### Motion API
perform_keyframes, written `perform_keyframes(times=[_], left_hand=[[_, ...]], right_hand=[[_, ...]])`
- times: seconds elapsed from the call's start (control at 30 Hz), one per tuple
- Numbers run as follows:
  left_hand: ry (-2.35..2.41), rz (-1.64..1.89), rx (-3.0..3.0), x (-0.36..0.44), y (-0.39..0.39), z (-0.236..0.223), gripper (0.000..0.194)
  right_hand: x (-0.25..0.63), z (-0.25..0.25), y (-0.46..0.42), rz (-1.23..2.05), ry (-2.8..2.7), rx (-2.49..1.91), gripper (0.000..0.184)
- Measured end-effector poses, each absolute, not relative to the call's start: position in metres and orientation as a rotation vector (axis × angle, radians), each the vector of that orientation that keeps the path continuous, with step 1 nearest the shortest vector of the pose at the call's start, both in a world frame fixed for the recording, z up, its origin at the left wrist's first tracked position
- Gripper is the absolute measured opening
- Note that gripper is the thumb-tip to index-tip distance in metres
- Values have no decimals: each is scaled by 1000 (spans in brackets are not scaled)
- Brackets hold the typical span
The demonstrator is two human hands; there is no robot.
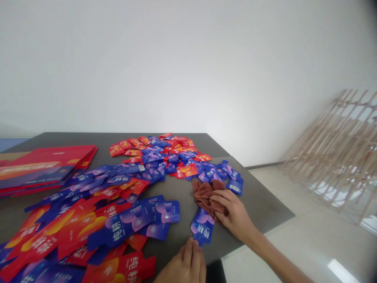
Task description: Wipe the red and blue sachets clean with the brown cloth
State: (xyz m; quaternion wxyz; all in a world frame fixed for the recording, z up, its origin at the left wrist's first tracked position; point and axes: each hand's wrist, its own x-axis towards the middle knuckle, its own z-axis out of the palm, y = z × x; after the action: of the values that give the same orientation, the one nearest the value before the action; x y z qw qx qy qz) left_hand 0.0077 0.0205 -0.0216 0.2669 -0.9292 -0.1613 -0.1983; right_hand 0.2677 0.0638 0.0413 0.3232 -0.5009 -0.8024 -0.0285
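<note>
A blue sachet [203,227] with white lettering lies on the dark table in front of me. My left hand [188,261] has its fingers pressed together at the near, narrow end of this sachet. My right hand [234,214] grips a brown cloth [204,196], which covers the sachet's far end. Just beyond the cloth sit more blue sachets [212,173], partly hidden by it. To the left, a large heap of red sachets [73,226] and blue sachets [135,216] spreads along the table.
Flat red-and-blue printed packages [44,165] are stacked at the left. Another pile of mixed sachets [176,147] lies toward the back of the table [259,200]. At the right, a wooden slatted rack [338,145] stands by the white wall [188,67].
</note>
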Motion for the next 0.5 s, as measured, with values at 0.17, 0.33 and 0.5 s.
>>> perform_keyframes(times=[0.17, 0.33, 0.5], left_hand=[[-416, -505, -2514, 8, 21, -24, 31], [-415, -476, -2538, 7, 19, -25, 30], [-450, -411, -2623, 9, 17, -24, 20]], right_hand=[[263, 47, 54, -178, -2043, -1220, 35], [246, 54, 29, -189, -2101, -1099, 49], [229, 43, 13, -183, -2317, -1052, 55]])
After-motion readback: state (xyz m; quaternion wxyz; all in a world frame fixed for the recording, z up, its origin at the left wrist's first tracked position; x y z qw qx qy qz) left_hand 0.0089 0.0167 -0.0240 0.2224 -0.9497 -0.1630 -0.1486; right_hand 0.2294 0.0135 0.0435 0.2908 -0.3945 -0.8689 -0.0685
